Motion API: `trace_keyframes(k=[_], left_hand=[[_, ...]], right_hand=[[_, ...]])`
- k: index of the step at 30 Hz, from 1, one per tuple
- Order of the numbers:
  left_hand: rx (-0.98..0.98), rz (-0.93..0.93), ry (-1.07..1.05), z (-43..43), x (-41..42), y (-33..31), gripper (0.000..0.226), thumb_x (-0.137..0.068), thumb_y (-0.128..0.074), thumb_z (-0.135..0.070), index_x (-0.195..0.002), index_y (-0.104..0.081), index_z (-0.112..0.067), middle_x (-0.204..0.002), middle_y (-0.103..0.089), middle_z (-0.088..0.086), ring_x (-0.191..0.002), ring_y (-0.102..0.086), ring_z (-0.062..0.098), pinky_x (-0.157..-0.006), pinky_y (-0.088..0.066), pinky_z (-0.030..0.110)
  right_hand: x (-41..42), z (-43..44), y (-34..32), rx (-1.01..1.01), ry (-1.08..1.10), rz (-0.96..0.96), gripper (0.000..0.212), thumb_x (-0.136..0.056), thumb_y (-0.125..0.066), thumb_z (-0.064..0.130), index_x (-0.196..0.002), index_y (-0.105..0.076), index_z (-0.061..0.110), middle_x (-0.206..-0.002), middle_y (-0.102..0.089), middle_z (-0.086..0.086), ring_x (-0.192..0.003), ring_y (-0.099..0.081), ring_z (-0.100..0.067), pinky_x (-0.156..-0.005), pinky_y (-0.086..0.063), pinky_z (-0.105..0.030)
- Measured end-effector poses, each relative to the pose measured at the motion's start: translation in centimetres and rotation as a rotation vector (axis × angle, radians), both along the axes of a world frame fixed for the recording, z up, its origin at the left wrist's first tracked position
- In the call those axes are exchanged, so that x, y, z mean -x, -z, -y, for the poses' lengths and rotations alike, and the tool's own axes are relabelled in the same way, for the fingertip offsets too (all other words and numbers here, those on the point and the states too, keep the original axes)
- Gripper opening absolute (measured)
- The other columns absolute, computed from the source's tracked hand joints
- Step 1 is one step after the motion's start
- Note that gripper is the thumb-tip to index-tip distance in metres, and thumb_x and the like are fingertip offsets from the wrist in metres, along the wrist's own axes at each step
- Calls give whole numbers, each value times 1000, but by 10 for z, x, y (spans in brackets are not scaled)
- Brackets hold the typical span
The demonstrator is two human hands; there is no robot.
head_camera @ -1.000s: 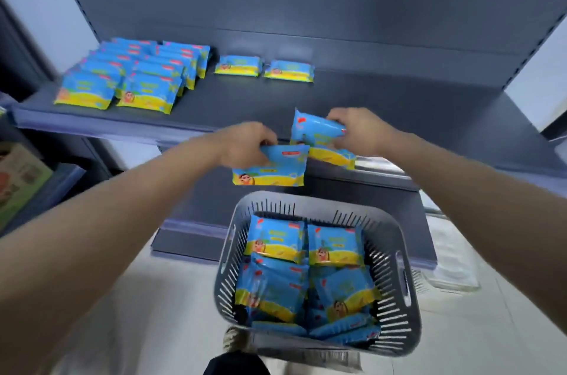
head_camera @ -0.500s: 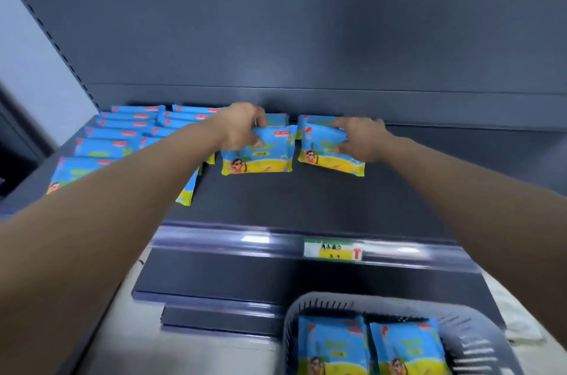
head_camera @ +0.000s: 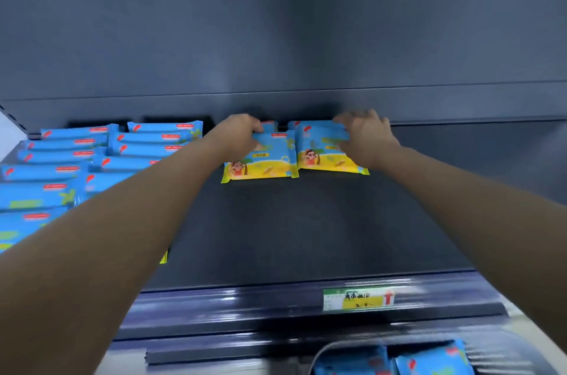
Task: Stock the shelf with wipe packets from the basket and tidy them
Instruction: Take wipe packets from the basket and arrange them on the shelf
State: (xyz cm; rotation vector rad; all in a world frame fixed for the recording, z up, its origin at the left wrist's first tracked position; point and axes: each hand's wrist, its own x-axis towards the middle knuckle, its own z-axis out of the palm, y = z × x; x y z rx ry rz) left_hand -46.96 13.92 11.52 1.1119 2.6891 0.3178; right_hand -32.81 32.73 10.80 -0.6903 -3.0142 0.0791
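Laying these on the shelf [head_camera: 276,230], I'd butt edges, fronts level; left hand [head_camera: 242,133] grips the left packet [head_camera: 264,163]; right hand [head_camera: 366,138] grips the right packet [head_camera: 322,156].

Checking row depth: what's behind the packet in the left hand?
A sliver of a rear packet shows above the front packet; the left hand and front packet hide the rest.

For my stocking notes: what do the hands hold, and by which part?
The left hand grips the left packet by its top edge; the right hand grips the right packet by its top right corner. Both rest on the shelf.
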Motion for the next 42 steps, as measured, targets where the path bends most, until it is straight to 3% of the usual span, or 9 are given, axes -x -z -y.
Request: trace_keyframes(k=[4, 10, 14, 18, 25, 29, 32, 38, 42], left_hand=[[22, -179, -29, 1, -10, 2, 42, -89, -58, -21, -130, -49, -15, -128, -48, 10, -119, -44, 29, -99, -34, 37], [-209, -359, 41, 2, -73, -23, 31, -91, -52, -20, -122, -55, -14, -121, -53, 7, -116, -46, 27, -96, -30, 36], [-384, -473, 80, 4, -134, -56, 30, -91, -54, -17, -120, -57, -12, -117, -55, 8, -112, -48, 28, -94, -29, 33], [-521, -590, 106, 8, -212, -93, 27, -87, -58, -13, -114, -61, -9, -110, -59, 12, -106, -53, 32, -93, -32, 36], [-658, -693, 99, 14, -347, -118, 26, -82, -59, -13, -107, -62, -7, -106, -60, 12, -97, -55, 32, -89, -36, 38], [-560, -580, 101, 22, -399, -79, 29, -80, -60, -15, -106, -63, -5, -104, -61, 15, -99, -57, 34, -88, -40, 41], [-399, -393, 94, 34, -423, -24, 30, -77, -60, -18, -104, -65, -7, -103, -62, 15, -99, -59, 35, -88, -44, 44], [4, -36, 48, 57, -447, 71, 39, -88, -62, -27, -125, -54, -17, -127, -52, 3, -117, -50, 25, -100, -37, 35], [176, 138, 42, 68, -450, 125, 49, -85, -65, -27, -130, -49, -18, -135, -46, 4, -122, -46, 25, -101, -33, 32]], right_hand=[[-12, 8, 1, -33, -23, -164, 45, -93, -49, 20, -137, -42, 16, -134, -47, -8, -124, -38, -28, -99, -30, -38], [-50, 18, -20, -103, -119, -410, 38, -91, -53, 19, -129, -52, 12, -126, -53, -9, -115, -45, -31, -92, -32, -39], [-95, 23, -45, -173, -242, -592, 35, -82, -63, 15, -115, -61, 3, -115, -61, -15, -102, -56, -37, -82, -41, -43], [-160, 30, -78, -236, -325, -676, 35, -80, -51, 22, -107, -62, 4, -109, -62, -14, -93, -59, -36, -77, -46, -41], [-280, 32, -95, -242, -435, -795, 32, -79, -61, 16, -108, -62, 3, -113, -61, -15, -99, -58, -36, -82, -44, -42], [-332, 37, -63, -158, -458, -752, 34, -76, -64, 14, -108, -63, 4, -112, -62, -15, -98, -59, -37, -82, -45, -44], [-358, 39, -23, -135, -476, -661, 34, -77, -59, 19, -109, -63, 6, -111, -62, -13, -98, -59, -35, -81, -45, -42], [-382, 45, 53, -54, -500, -364, 35, -82, -64, 15, -115, -61, 6, -117, -60, -13, -109, -56, -34, -89, -41, -43], [-386, 44, 94, -8, -491, -137, 40, -93, -53, 21, -131, -50, 11, -135, -48, -8, -126, -43, -29, -101, -31, -40]])
